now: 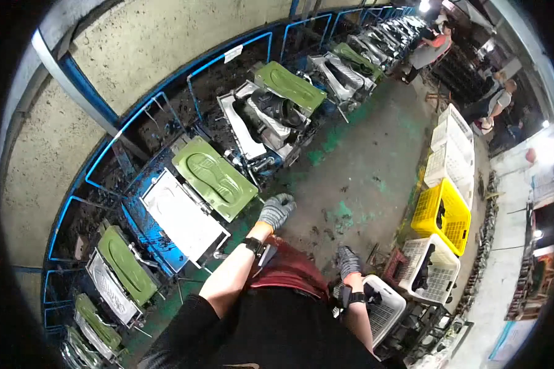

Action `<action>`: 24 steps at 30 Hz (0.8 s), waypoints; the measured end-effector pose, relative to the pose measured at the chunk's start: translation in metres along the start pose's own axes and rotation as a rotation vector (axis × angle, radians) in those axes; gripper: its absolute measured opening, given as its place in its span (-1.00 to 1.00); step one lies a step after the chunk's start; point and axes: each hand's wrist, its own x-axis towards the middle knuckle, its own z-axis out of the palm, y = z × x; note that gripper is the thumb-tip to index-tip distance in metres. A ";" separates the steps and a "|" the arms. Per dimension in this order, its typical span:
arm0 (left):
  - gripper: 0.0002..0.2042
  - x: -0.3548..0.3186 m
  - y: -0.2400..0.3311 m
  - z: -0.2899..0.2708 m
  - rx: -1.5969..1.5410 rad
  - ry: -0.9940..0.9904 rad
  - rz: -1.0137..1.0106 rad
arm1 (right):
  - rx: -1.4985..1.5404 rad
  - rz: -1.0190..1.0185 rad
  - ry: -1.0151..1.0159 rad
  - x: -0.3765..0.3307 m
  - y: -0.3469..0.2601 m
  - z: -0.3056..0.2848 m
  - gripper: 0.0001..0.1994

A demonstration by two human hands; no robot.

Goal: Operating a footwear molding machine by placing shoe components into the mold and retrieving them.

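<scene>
Left hand (277, 212): striped grey glove, fingers curled partway in; we cannot tell whether they grip anything; we place it just beside the lower right corner of the green mould plate
Right hand (349, 261): similar glove, fingers close together; we cannot tell their bend or any hold; near the upper left corner of the near white basket (381, 307)
Green mould plate (218, 175): sole-shaped hollow facing up, beyond the right edge of the blue stand (144, 215)
Silver mould plate (181, 212): bright with glare, beside the green plate's left edge
Next station: we see a black piece (274, 107) on an open silver mould
Yellow basket (426, 212): beyond the far white basket (449, 270), which holds dark pieces
</scene>
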 end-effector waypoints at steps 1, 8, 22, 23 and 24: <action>-0.65 0.030 0.012 0.004 -0.012 0.012 -0.022 | 0.480 0.376 -0.026 0.051 -0.011 -0.003 -0.69; -0.50 0.238 0.028 -0.005 0.338 0.373 0.107 | 0.648 0.745 -0.210 0.330 -0.105 0.003 -0.81; -0.72 0.351 0.089 0.011 0.068 0.247 -0.357 | -0.150 -0.032 -0.504 0.698 -0.075 0.090 -0.78; -0.73 0.356 0.082 0.006 -0.027 0.379 -0.468 | -0.111 0.026 -0.498 0.700 -0.091 0.087 -0.74; -0.73 0.353 0.072 -0.002 -0.127 0.518 -0.591 | -0.076 0.081 -0.506 0.696 -0.126 0.078 -0.67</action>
